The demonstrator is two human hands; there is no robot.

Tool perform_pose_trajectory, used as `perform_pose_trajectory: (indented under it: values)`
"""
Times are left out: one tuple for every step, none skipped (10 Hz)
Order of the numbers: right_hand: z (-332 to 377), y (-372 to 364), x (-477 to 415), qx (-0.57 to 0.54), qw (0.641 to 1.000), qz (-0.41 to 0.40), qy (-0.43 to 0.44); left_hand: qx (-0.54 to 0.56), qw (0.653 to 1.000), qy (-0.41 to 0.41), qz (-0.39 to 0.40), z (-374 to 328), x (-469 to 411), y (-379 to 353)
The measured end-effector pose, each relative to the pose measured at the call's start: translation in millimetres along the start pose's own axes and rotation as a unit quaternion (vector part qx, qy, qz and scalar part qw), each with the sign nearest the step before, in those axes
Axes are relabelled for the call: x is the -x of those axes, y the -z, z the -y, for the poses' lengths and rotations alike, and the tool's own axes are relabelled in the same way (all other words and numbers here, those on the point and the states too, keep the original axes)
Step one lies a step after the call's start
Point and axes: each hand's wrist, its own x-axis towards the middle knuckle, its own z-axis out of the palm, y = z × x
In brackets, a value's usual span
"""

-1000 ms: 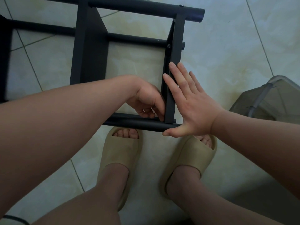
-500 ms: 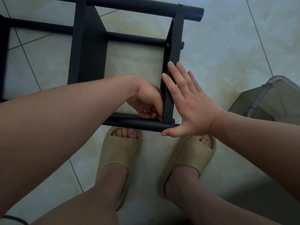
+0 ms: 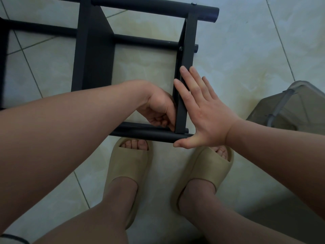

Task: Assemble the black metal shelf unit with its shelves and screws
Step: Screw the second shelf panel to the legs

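Broadly unchanged: black shelf unit (image 3: pixel 95 55) lies sideways on the tiled floor (image 3: pixel 246 67). Right hand (image 3: pixel 205 118) stays flat, fingers straight, pressing the end shelf (image 3: pixel 189 50). Left hand (image 3: pixel 158 108) curls at the inner corner, possibly pinching something small; cannot tell.

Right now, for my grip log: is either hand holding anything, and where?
Right hand holds nothing: flat fingers press the end shelf. Left hand curls at its lower corner; whether it holds anything cannot be told.

Head camera faces steeply down toward floor (image 3: pixel 237 76).
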Motion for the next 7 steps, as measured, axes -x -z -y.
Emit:
perform_pose_trajectory:
  values:
    - [-0.4, -0.1, 0.0, 0.000, 1.000, -0.003, 0.002, -0.001, 1.000, -0.006, 0.003, 0.4, 0.9, 1.4]
    - [-0.3, -0.2, -0.2, -0.001, 1.000, -0.003, 0.001, 0.002, 1.000, -0.012, 0.006, 0.8, 1.8, 1.3]
    - [-0.1, 0.2, -0.2, 0.001, 1.000, -0.001, 0.001, 0.002, 1.000, -0.011, 0.006, 1.5, 2.8, 1.3]
    - [0.3, 0.6, 0.0, 0.003, 1.000, 0.001, -0.001, -0.003, 1.000, 0.002, 0.008, 2.5, 3.4, 1.7]
    - [0.6, 0.7, 0.0, 0.003, 1.000, 0.003, -0.002, -0.002, 1.000, 0.016, 0.005, 1.8, 3.4, -1.3]
    - [0.6, 0.6, 0.0, 0.001, 1.000, 0.005, -0.002, 0.003, 1.000, 0.009, 0.001, -0.1, 3.0, -2.2]
    - [0.3, 0.4, 0.2, 0.003, 1.000, 0.004, 0.001, -0.002, 1.000, 0.002, -0.004, -1.1, 3.5, -1.5]
